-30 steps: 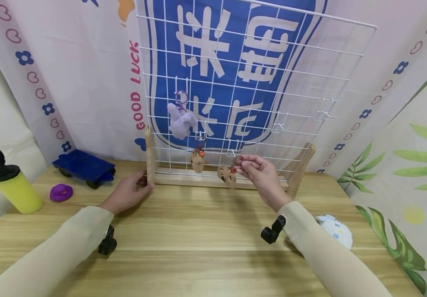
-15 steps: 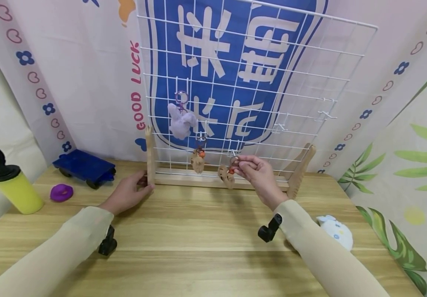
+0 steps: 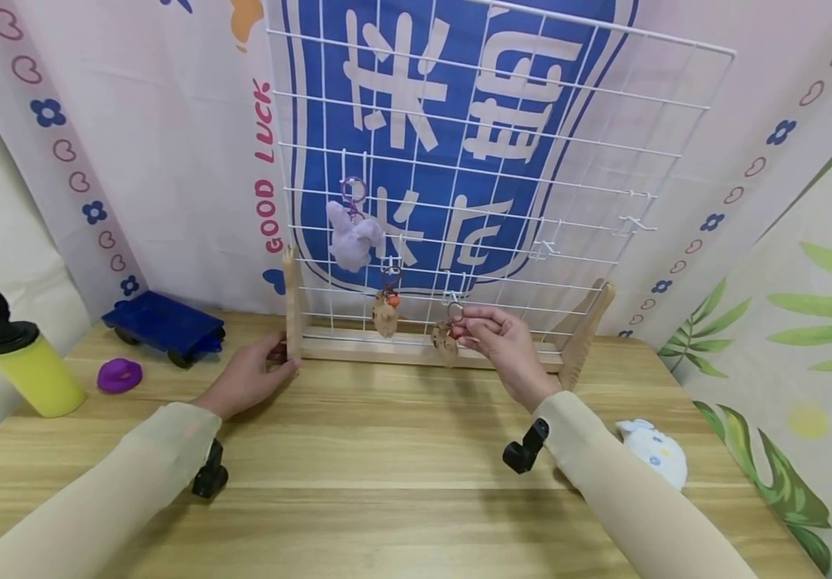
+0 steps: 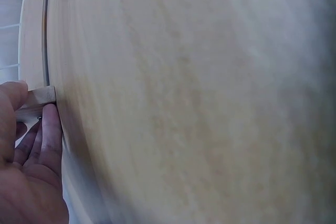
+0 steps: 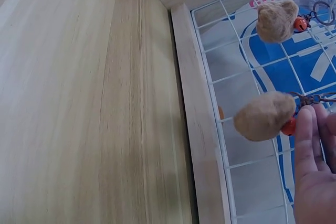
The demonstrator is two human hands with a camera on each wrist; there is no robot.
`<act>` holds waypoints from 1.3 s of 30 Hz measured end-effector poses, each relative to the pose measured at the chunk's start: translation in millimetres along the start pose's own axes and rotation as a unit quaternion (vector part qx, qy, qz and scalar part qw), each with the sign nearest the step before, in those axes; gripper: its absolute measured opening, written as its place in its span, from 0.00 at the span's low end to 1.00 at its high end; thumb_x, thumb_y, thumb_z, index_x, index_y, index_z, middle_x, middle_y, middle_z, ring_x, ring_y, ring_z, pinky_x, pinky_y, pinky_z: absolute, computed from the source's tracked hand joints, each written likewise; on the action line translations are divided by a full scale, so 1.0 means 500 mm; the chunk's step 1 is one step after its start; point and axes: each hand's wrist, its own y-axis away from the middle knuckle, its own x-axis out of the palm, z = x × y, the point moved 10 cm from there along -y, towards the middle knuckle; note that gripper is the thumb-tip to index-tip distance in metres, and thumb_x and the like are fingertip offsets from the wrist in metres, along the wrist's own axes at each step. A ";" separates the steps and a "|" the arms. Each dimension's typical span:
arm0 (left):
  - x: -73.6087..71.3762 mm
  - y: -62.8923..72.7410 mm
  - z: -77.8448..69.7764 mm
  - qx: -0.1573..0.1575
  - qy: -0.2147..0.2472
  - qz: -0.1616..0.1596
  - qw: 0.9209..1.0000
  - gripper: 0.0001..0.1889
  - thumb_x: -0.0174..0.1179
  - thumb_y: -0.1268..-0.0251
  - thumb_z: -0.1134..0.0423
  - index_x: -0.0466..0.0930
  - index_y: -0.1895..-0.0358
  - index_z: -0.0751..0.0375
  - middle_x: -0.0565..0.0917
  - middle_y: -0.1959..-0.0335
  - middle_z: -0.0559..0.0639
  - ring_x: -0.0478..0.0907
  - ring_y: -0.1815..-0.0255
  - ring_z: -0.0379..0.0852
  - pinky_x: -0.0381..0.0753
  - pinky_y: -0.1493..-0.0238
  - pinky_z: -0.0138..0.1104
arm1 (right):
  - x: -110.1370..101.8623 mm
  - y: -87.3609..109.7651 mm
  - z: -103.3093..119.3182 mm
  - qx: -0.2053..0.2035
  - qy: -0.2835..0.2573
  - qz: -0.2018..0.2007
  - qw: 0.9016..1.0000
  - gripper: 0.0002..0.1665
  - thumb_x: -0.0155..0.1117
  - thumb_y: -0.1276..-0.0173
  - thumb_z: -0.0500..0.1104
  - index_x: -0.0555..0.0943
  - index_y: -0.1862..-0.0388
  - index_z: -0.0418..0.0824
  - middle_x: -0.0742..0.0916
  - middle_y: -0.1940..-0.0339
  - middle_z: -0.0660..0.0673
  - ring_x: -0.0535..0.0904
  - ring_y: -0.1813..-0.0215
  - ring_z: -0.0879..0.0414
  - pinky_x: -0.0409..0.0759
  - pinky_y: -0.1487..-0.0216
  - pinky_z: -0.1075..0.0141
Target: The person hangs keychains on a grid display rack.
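My right hand (image 3: 506, 350) pinches a keychain just below its metal ring (image 3: 455, 309), which overlaps the tip of a white hook (image 3: 450, 297) on the wire grid rack (image 3: 502, 173). From it hangs a small tan plush charm (image 5: 265, 116) with an orange bell (image 5: 289, 126). My left hand (image 3: 249, 374) grips the rack's left wooden foot (image 4: 42, 96) between thumb and fingers. Left of the held keychain, a similar tan plush keychain (image 3: 385, 314) hangs on another hook. Higher up hangs a lilac plush keychain (image 3: 353, 240).
Bare hooks (image 3: 544, 249) stick out on the grid's right side. A blue toy cart (image 3: 164, 326), a purple ring-shaped thing (image 3: 119, 375) and a yellow bottle (image 3: 32, 370) stand at the left. A white plush head (image 3: 653, 452) lies beside my right forearm. A printed curtain hangs behind.
My right hand has shifted slightly, bringing the keychain's ring up and left to the hook tip. The tan charm now hangs straighter. My left hand stays on the wooden foot.
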 end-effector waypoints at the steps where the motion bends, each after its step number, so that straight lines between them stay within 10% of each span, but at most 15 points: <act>1: 0.000 0.000 0.000 0.001 0.000 0.000 1.000 0.28 0.59 0.20 0.63 0.66 0.26 0.74 0.83 0.40 0.72 0.83 0.41 0.65 0.80 0.35 0.62 | 0.000 0.000 -0.001 0.000 0.002 0.001 1.000 0.20 0.54 0.18 0.31 0.73 0.32 0.25 0.92 0.55 0.52 0.89 0.52 0.62 0.88 0.44 0.69; 26: 0.000 -0.003 0.004 -0.006 -0.008 -0.002 1.000 0.28 0.59 0.20 0.62 0.66 0.26 0.74 0.83 0.40 0.71 0.83 0.40 0.65 0.79 0.34 0.62 | -0.070 0.042 -0.020 0.009 0.079 0.028 0.996 0.20 0.56 0.19 0.33 0.74 0.34 0.23 0.89 0.41 0.33 0.90 0.49 0.61 0.86 0.35 0.55; 39: 0.002 -0.005 0.004 -0.004 -0.011 -0.001 1.000 0.28 0.59 0.21 0.62 0.66 0.26 0.74 0.83 0.39 0.72 0.83 0.40 0.65 0.79 0.34 0.62 | -0.174 0.140 -0.012 0.029 0.268 0.071 0.960 0.19 0.57 0.20 0.35 0.75 0.39 0.21 0.89 0.48 0.29 0.89 0.55 0.61 0.90 0.51 0.67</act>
